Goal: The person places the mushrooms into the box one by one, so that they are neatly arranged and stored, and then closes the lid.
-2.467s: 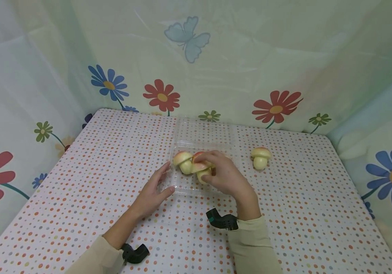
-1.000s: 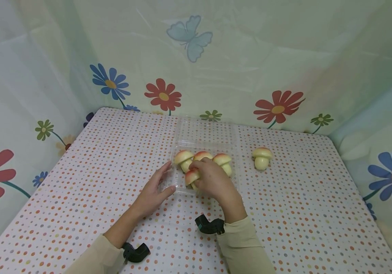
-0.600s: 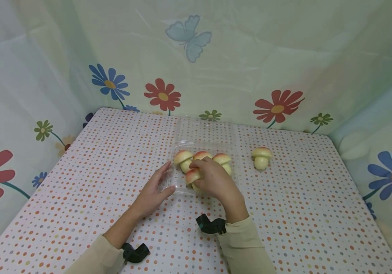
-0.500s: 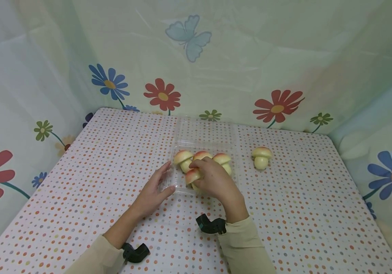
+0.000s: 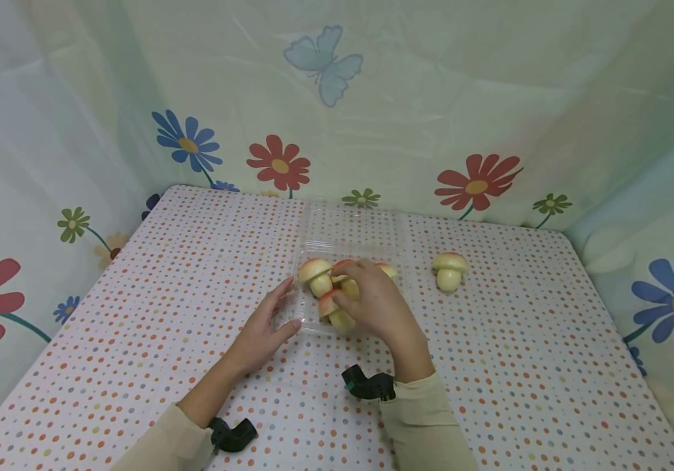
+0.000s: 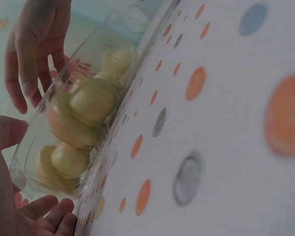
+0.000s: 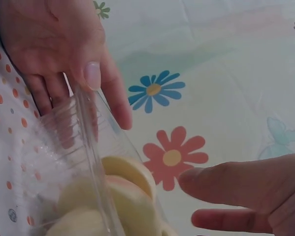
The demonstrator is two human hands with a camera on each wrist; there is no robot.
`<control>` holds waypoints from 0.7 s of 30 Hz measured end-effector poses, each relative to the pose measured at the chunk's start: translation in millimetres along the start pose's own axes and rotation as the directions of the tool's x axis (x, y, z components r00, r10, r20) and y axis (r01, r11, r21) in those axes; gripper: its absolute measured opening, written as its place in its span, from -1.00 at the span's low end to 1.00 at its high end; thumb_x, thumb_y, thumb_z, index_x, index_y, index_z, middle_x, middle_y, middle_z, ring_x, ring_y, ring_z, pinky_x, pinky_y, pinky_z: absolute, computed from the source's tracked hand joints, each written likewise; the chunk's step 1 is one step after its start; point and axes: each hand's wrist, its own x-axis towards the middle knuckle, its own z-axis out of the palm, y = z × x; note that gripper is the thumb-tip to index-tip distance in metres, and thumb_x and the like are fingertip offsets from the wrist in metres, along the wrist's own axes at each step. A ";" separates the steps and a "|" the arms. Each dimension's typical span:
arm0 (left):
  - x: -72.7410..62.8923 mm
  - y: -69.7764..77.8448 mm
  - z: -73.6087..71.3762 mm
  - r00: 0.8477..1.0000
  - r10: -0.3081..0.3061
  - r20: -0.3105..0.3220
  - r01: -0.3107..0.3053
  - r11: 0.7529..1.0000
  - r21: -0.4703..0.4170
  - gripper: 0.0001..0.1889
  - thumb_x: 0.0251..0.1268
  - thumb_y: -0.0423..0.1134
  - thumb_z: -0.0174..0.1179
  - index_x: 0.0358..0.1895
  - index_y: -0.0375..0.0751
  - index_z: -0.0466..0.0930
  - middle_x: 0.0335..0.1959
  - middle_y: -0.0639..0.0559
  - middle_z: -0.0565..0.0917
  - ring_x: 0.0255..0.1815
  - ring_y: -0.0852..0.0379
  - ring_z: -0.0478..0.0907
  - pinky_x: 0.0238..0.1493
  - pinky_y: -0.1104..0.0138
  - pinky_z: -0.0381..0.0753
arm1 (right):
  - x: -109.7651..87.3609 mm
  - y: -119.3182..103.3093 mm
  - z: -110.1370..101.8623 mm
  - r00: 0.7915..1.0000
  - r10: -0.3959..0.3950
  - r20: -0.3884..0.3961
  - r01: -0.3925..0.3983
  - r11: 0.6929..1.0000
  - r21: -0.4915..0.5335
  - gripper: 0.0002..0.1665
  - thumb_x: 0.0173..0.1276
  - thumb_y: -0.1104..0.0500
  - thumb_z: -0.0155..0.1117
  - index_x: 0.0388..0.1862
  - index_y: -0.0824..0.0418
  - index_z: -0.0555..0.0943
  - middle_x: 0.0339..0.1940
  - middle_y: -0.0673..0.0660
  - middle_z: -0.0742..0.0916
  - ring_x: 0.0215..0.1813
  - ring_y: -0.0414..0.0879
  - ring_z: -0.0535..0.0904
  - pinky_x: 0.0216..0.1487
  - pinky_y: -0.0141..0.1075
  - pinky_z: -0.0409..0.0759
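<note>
A clear plastic clamshell box (image 5: pixel 312 329) lies with its lid (image 5: pixel 351 226) folded back. Several toy mushrooms with yellow stems and reddish caps are inside, among them a left one (image 5: pixel 316 271) and a front one (image 5: pixel 342 319). My right hand (image 5: pixel 380 304) hovers over the box's right part, thumb and fingers apart beside the front mushroom, and partly hides the right-hand mushroom (image 5: pixel 386 269). At the box's left side, my left hand (image 5: pixel 263 330) rests against the wall. In the right wrist view, its thumb (image 7: pixel 92 76) is right at the rim.
One more toy mushroom (image 5: pixel 448 272) lies on the dotted tablecloth (image 5: pixel 525 340), right of the box. A flowered curtain (image 5: pixel 389 98) encloses the back and sides of the table. Black wrist cameras (image 5: pixel 233 435) sit at both sleeves.
My right hand carried a mushroom to the front of the box, let it go and drew slightly up and right, thumb and fingers parting. The left hand has stayed put.
</note>
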 end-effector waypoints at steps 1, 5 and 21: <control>0.0 0.2 0.0 1.000 -0.002 0.000 0.002 1.000 0.001 -0.19 0.49 -0.15 0.21 0.69 0.09 0.00 0.68 -0.03 0.16 0.66 -0.19 0.15 0.67 -0.09 0.12 | -0.2 0.5 -1.3 1.000 0.003 -0.018 -0.002 1.000 0.006 -0.55 0.34 0.19 0.48 0.20 0.18 0.68 0.20 0.25 0.68 0.22 0.23 0.64 0.20 0.13 0.65; 0.2 0.8 0.0 1.000 -0.004 0.000 0.004 1.000 0.005 -0.19 0.49 -0.16 0.21 0.69 0.09 0.00 0.68 -0.02 0.16 0.66 -0.19 0.15 0.67 -0.08 0.12 | -1.0 3.5 -6.0 0.995 0.013 -0.097 -0.010 0.999 0.033 -0.58 0.37 0.20 0.46 0.19 0.17 0.70 0.20 0.24 0.68 0.24 0.22 0.60 0.19 0.14 0.64; 0.7 -0.4 1.0 1.000 0.013 -0.005 -0.013 1.000 0.009 -0.19 0.48 -0.18 0.21 0.69 0.06 0.01 0.67 -0.04 0.17 0.66 -0.20 0.15 0.67 -0.08 0.11 | -3.7 22.1 -17.4 0.961 0.015 -0.277 0.004 0.998 0.070 -0.52 0.39 0.24 0.42 0.28 0.21 0.64 0.29 0.29 0.64 0.34 0.27 0.56 0.27 0.18 0.60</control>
